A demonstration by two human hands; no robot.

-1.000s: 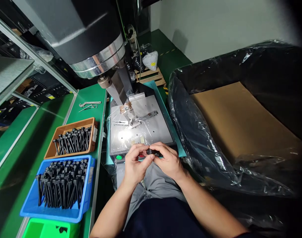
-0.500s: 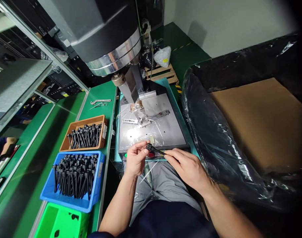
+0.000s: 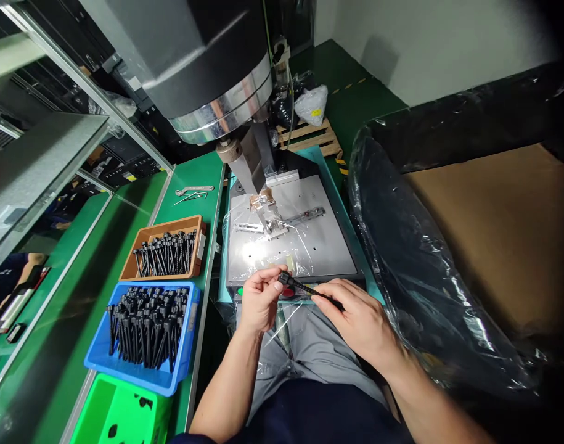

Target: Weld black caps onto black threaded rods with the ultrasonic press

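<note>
Between my hands is a black ribbed plastic rod with a wider knobbed head, held slantwise over the front edge of the machine. My left hand pinches its head end between thumb and fingers. My right hand is closed round the thinner end, partly hiding it. Just beyond lies the metal machine plate, where a small fixture under clear film sits below the pointed press tool.
Left on the green bench stand an orange bin and a blue bin, both holding several black rods, and a green bin. A wrench lies behind them. A film-lined box stands right. Another person's arm shows far left.
The whole view has shifted slightly, so things sit a little further right. My right hand has slid along the rod, away from its head, and more of the rod shows.
</note>
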